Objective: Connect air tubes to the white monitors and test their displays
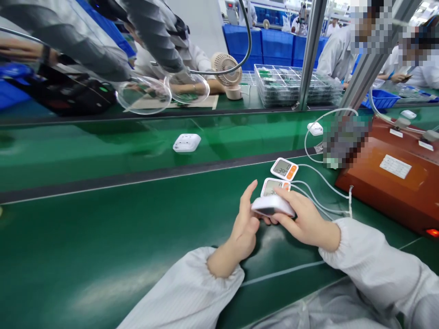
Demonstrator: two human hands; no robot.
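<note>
— White device (273,205), where does it sit?

— Near the middle of the green belt (103,246), held between both hands. The left hand (244,228) has its fingers closed narrowly against the device's left end, thumb raised beside it. The right hand (305,220) lies over the top and right end, fingers curled around it.

— And the surface to the left?

— On the far strip of the belt, left of centre, lies a white plug block (187,142). Beyond it, two clear round lenses (161,91) hang on bent arms, and a small beige fan (228,73) stands on the far bench.

— To the right of the hands?

— Just beyond them lie two small monitors with screens (284,169), white cables (322,187) running from them toward a red-brown box (394,183) at the right edge. Farther back stand trays of green boards (288,84), blue crates (274,43), and other workers in white coats (338,50).
</note>
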